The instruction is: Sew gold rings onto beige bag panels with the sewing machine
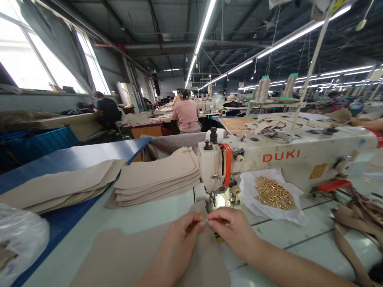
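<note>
My left hand (182, 233) and my right hand (230, 231) meet fingertip to fingertip just in front of the sewing machine's needle (214, 198). Both pinch something tiny between them, too small to name. They hover over a beige fabric piece (125, 255) lying flat on the pale table (314, 235). The white DUKI sewing machine (287, 157) stands right behind my hands. A white bag of gold metal rings (273, 193) lies open under its arm.
Two stacks of beige cut pieces (158, 177) (60, 189) lie to the left, one on a blue board (74, 155). Beige straps (356, 223) sprawl at the right. A clear plastic bag (18, 239) sits bottom left. Other workers (187, 115) sit at machines farther back.
</note>
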Demonstrator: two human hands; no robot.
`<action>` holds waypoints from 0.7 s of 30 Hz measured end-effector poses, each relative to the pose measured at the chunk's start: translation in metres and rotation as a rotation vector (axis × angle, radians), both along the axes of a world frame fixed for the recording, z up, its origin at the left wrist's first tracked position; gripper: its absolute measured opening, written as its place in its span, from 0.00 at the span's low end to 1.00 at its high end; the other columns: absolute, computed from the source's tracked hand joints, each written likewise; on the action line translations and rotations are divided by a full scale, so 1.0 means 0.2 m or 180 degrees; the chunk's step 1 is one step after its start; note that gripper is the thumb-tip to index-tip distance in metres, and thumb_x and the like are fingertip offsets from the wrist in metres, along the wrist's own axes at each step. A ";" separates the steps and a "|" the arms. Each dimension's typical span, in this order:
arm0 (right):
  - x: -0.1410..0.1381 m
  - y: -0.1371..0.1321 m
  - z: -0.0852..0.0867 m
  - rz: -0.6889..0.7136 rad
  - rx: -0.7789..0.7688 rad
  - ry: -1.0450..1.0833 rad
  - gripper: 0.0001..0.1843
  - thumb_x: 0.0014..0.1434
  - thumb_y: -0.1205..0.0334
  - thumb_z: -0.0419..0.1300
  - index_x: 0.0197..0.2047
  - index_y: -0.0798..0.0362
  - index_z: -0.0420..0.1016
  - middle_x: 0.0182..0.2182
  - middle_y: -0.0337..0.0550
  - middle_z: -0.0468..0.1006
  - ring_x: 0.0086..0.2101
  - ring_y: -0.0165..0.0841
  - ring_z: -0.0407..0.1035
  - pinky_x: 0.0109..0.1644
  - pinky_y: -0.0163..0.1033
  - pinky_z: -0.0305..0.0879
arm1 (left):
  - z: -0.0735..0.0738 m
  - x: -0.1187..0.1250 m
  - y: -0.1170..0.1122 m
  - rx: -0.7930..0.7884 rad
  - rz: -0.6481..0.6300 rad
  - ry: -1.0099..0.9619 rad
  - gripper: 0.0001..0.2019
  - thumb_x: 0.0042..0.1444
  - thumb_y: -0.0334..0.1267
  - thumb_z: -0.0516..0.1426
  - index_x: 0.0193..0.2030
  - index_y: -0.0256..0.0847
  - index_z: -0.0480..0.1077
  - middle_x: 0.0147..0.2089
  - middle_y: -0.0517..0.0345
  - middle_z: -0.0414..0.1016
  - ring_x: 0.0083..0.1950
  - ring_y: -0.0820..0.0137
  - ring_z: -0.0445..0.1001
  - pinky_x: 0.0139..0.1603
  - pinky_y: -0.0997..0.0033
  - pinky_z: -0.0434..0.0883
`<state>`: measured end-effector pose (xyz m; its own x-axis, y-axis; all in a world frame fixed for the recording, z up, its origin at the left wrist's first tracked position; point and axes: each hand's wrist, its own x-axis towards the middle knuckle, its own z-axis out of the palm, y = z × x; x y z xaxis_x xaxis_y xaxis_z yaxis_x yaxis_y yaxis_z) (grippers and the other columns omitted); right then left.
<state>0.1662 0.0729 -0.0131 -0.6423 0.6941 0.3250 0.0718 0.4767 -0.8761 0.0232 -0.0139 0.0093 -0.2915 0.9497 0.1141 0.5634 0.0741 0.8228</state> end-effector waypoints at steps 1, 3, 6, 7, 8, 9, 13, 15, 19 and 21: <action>0.00 0.00 0.00 -0.0023 0.0094 -0.0022 0.07 0.54 0.69 0.57 0.32 0.54 0.77 0.26 0.38 0.76 0.28 0.29 0.68 0.32 0.31 0.61 | 0.00 0.00 0.00 -0.0021 0.0011 0.0007 0.10 0.54 0.41 0.53 0.29 0.42 0.73 0.26 0.62 0.74 0.30 0.68 0.71 0.33 0.74 0.65; 0.00 0.00 0.01 -0.0051 0.0284 -0.0092 0.07 0.54 0.70 0.57 0.31 0.54 0.77 0.26 0.38 0.76 0.28 0.29 0.68 0.33 0.30 0.60 | 0.00 0.00 0.00 -0.0073 0.0061 -0.0018 0.10 0.53 0.41 0.53 0.30 0.42 0.74 0.26 0.62 0.74 0.31 0.68 0.71 0.33 0.74 0.65; 0.00 0.00 0.02 -0.0048 0.0466 -0.0196 0.07 0.54 0.70 0.56 0.30 0.54 0.76 0.25 0.38 0.75 0.28 0.29 0.67 0.32 0.30 0.59 | 0.00 0.00 0.01 -0.0158 0.0062 -0.0101 0.10 0.53 0.42 0.54 0.31 0.42 0.75 0.28 0.62 0.76 0.32 0.68 0.72 0.33 0.74 0.66; 0.00 0.00 0.02 -0.0052 0.0471 -0.0212 0.07 0.54 0.71 0.56 0.30 0.54 0.75 0.25 0.38 0.74 0.27 0.28 0.67 0.31 0.30 0.59 | 0.00 -0.01 0.01 -0.0185 0.0027 -0.0123 0.11 0.53 0.42 0.54 0.31 0.42 0.75 0.29 0.62 0.77 0.33 0.68 0.73 0.34 0.74 0.66; 0.00 0.00 0.02 -0.0069 0.0432 -0.0217 0.07 0.53 0.71 0.56 0.29 0.54 0.75 0.24 0.37 0.74 0.26 0.28 0.66 0.30 0.30 0.58 | 0.00 -0.01 0.01 -0.0209 -0.0026 -0.0145 0.11 0.53 0.43 0.54 0.32 0.42 0.76 0.30 0.61 0.78 0.33 0.67 0.73 0.35 0.74 0.67; 0.00 0.00 0.02 -0.0102 0.0351 -0.0211 0.07 0.52 0.72 0.56 0.28 0.54 0.75 0.23 0.37 0.73 0.25 0.28 0.66 0.29 0.30 0.58 | 0.00 -0.02 0.01 -0.0222 -0.0087 -0.0173 0.11 0.53 0.43 0.54 0.32 0.42 0.76 0.31 0.61 0.78 0.34 0.67 0.74 0.36 0.73 0.67; 0.00 0.00 0.02 -0.0286 -0.0152 -0.0239 0.07 0.47 0.74 0.57 0.24 0.55 0.73 0.18 0.34 0.72 0.21 0.26 0.64 0.24 0.29 0.56 | -0.03 -0.04 0.01 -0.0221 -0.0270 -0.0258 0.12 0.54 0.43 0.52 0.32 0.41 0.75 0.31 0.59 0.79 0.36 0.65 0.76 0.39 0.71 0.69; 0.00 0.00 0.02 -0.0353 -0.0334 -0.0278 0.07 0.45 0.75 0.57 0.24 0.55 0.73 0.18 0.34 0.72 0.20 0.26 0.64 0.23 0.29 0.55 | -0.03 -0.04 0.02 -0.0221 -0.0229 -0.0130 0.11 0.53 0.42 0.52 0.32 0.41 0.74 0.30 0.59 0.78 0.35 0.65 0.76 0.38 0.71 0.69; 0.00 0.00 0.03 -0.0435 -0.0596 -0.0305 0.07 0.43 0.76 0.58 0.22 0.56 0.73 0.17 0.33 0.71 0.19 0.25 0.62 0.23 0.28 0.54 | 0.00 -0.03 0.03 -0.0261 -0.0140 0.0326 0.09 0.52 0.37 0.52 0.32 0.41 0.73 0.32 0.58 0.78 0.34 0.66 0.76 0.37 0.70 0.70; 0.00 0.01 0.04 -0.0417 -0.0785 -0.0353 0.08 0.43 0.77 0.58 0.22 0.56 0.72 0.16 0.31 0.70 0.19 0.24 0.61 0.22 0.28 0.53 | 0.02 -0.04 0.04 -0.0232 -0.0047 0.0657 0.08 0.50 0.35 0.52 0.35 0.41 0.72 0.36 0.57 0.79 0.37 0.65 0.76 0.40 0.68 0.71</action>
<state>0.1668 0.0752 -0.0054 -0.5643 0.8227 0.0693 0.2203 0.2309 -0.9477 0.0149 -0.0064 0.0133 -0.2550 0.9617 0.1009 0.7210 0.1196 0.6826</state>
